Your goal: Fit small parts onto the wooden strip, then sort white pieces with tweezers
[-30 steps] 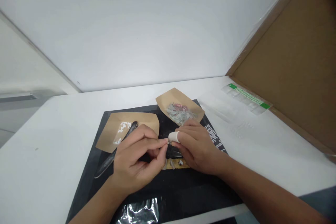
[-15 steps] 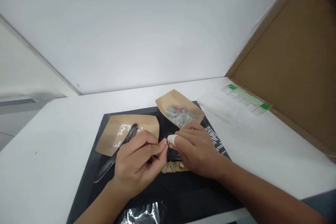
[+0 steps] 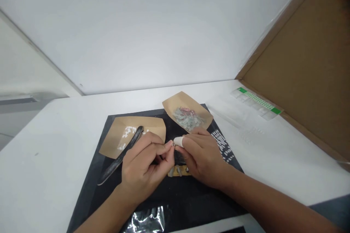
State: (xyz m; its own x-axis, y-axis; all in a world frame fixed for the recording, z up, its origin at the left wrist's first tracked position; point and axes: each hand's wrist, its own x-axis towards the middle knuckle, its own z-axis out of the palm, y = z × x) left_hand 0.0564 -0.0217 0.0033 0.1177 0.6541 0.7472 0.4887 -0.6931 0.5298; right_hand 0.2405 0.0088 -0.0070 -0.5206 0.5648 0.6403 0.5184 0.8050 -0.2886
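Over the middle of a black mat, my left hand and my right hand meet fingertip to fingertip. Both pinch one tiny shiny piece, too small to name. A white cover wraps a fingertip of my right hand. Just below the hands lies a yellow strip bearing small grey and shiny bits, its right end hidden by my right hand. Left of my left hand, black tweezers rest across a brown paper with small white pieces. Behind my right hand is another brown paper holding grey and pink bits.
Rows of small white pieces lie on the mat's right side. Clear plastic with a green label lies on the white table beside a cardboard panel. Shiny clear plastic sits at the mat's front.
The view has shifted slightly. Both hands stay joined at the fingertips, with the fingers adjusted a little around the tiny piece.
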